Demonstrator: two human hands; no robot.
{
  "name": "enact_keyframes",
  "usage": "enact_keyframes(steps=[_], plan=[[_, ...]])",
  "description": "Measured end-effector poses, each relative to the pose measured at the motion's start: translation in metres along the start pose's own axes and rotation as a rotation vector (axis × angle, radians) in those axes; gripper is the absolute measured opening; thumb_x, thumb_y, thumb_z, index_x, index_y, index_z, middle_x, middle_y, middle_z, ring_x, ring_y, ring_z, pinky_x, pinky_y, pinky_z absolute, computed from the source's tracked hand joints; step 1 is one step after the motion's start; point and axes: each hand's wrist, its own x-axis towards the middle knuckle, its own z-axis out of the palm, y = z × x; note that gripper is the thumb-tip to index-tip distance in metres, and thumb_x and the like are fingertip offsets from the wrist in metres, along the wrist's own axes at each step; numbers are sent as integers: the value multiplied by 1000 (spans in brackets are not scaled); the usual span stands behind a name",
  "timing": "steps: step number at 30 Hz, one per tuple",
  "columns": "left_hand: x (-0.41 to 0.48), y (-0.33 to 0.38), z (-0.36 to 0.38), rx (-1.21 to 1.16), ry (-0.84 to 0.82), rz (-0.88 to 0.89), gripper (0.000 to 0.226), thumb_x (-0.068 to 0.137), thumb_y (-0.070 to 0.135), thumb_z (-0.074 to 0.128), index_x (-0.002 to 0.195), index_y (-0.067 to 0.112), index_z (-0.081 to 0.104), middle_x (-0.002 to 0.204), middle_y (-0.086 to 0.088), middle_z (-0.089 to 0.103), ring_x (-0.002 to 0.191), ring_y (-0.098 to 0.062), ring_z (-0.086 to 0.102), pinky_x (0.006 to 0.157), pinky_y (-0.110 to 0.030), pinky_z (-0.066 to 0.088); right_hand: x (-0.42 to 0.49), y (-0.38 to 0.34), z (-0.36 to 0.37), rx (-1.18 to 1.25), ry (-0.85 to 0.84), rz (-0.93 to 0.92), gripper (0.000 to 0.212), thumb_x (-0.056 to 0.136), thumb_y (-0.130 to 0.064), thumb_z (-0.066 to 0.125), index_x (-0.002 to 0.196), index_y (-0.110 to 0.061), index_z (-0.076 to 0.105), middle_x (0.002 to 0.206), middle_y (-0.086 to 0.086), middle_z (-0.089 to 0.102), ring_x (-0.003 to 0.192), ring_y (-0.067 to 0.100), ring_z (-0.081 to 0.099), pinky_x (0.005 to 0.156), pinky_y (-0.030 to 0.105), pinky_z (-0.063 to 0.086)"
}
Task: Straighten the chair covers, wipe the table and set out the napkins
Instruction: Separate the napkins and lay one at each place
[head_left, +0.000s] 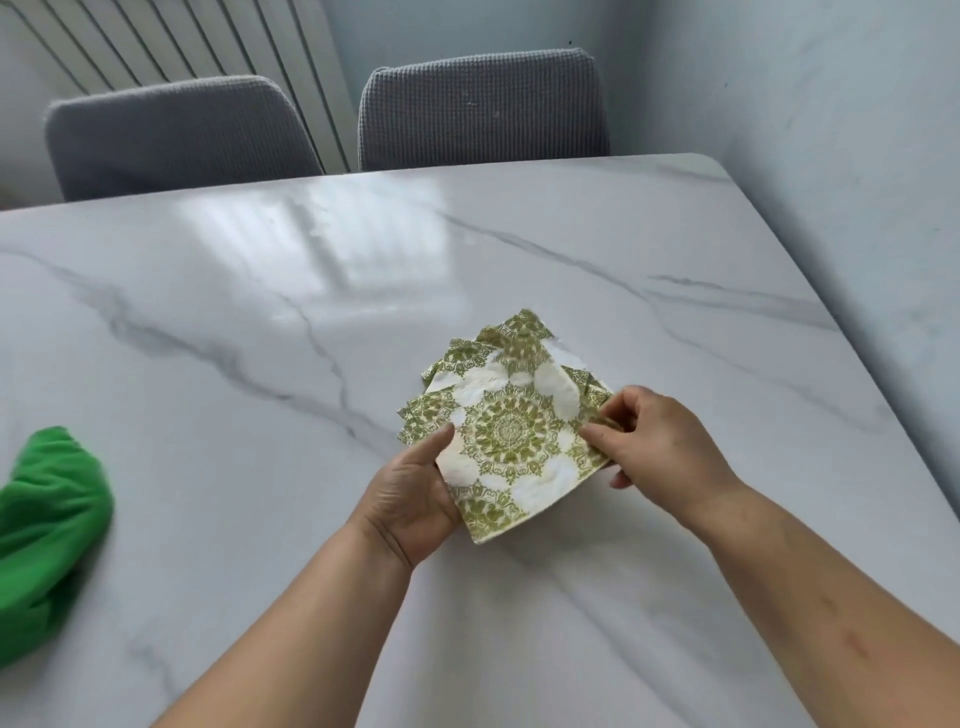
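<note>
A fanned stack of white paper napkins (511, 421) with a green ornamental print is held just above the white marble table (260, 322). My left hand (410, 499) grips the stack's near-left edge, thumb on top. My right hand (654, 441) pinches the right corner of a napkin in the stack. A crumpled green cloth (47, 525) lies on the table at the far left. Two chairs with grey textured covers, one (176, 135) at the left and one (483, 109) at the right, stand at the table's far side.
A white radiator (171, 41) stands behind the chairs. A pale wall (831, 130) runs close along the table's right edge.
</note>
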Motion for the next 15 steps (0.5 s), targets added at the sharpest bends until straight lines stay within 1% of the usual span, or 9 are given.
enact_keyframes(steps=[2, 3, 5, 7, 8, 10, 11, 12, 15], plan=[[1, -1, 2, -30, 24, 5, 33, 97, 28, 46, 121, 10, 58, 117, -14, 68, 103, -33, 67, 87, -50, 52, -4, 2, -4, 86, 34, -11, 10, 87, -24, 70, 90, -21, 61, 85, 1, 71, 54, 21, 69, 62, 39, 60], [3, -2, 2, -16, 66, 16, 32, 97, 29, 46, 118, 9, 59, 110, -13, 71, 97, -31, 70, 81, -49, 56, -7, 5, -6, 132, 49, 1, 10, 88, -22, 70, 93, -22, 62, 88, 1, 72, 55, 21, 69, 64, 40, 60], [10, -5, 4, 67, 190, 56, 26, 98, 22, 46, 113, 5, 59, 94, -12, 73, 79, -27, 72, 67, -45, 59, -10, 9, -11, 200, 99, 30, 12, 89, -20, 69, 98, -24, 63, 90, 0, 72, 54, 21, 69, 68, 43, 61], [13, -1, 11, 157, 267, 125, 24, 100, 13, 43, 116, 1, 56, 92, -14, 73, 71, -24, 72, 57, -41, 60, -14, 12, -18, 275, 161, 37, 11, 90, -16, 68, 99, -21, 66, 90, 3, 71, 53, 19, 68, 62, 39, 61], [13, 2, 15, 204, 279, 169, 25, 100, 12, 42, 119, 1, 54, 94, -14, 72, 70, -23, 72, 56, -39, 60, -15, 11, -23, 333, 189, 39, 10, 90, -13, 67, 100, -17, 67, 89, 4, 71, 56, 17, 67, 55, 32, 60], [10, 8, 20, 278, 308, 262, 26, 99, 11, 46, 121, 1, 53, 98, -15, 71, 73, -24, 72, 65, -40, 61, -21, 15, -32, 462, 221, 87, 8, 92, -9, 64, 99, -13, 66, 87, 4, 68, 59, 11, 66, 46, 21, 54], [6, 10, 22, 301, 326, 305, 25, 98, 10, 48, 120, 2, 53, 101, -16, 70, 77, -26, 72, 68, -41, 61, -26, 18, -35, 522, 222, 115, 6, 93, -9, 63, 95, -14, 65, 84, 2, 67, 58, 7, 66, 44, 19, 52], [0, 11, 21, 318, 341, 343, 22, 97, 9, 49, 117, 3, 54, 102, -16, 69, 80, -27, 72, 68, -40, 61, -32, 22, -38, 575, 215, 138, 7, 93, -9, 63, 92, -16, 64, 83, 0, 67, 56, 4, 66, 44, 18, 51], [-25, 9, 15, 405, 402, 417, 15, 89, -1, 54, 103, 6, 57, 91, -13, 66, 77, -26, 70, 59, -31, 57, -55, 33, -40, 675, 164, 213, 9, 93, -10, 62, 89, -18, 64, 80, -3, 68, 56, 4, 67, 44, 17, 50]])
